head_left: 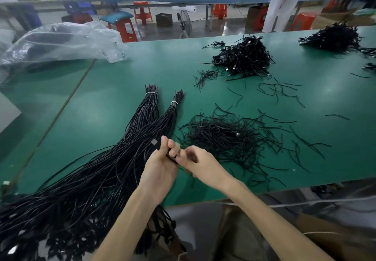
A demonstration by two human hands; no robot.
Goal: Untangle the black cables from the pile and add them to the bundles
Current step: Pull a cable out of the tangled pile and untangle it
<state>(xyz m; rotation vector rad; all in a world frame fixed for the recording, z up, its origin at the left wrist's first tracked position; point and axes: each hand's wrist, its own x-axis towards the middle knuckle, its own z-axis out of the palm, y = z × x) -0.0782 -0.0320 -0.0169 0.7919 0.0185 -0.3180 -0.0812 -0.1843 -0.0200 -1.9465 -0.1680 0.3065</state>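
Gripping black cable [169,155] in left hand [160,167], pinching it with fingers [180,159] of right hand [201,165], beside two tied bundles [146,116] at tabletop [114,77] front-left corner. Facing big tangled pile [227,136] near front edge; judging task partway.

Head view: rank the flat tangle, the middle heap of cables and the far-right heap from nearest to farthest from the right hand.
From the right hand:
1. the flat tangle, just ahead and to its right, near the front edge.
2. the middle heap, farther back on the green table, to the right.
3. the far-right heap, by the back edge.
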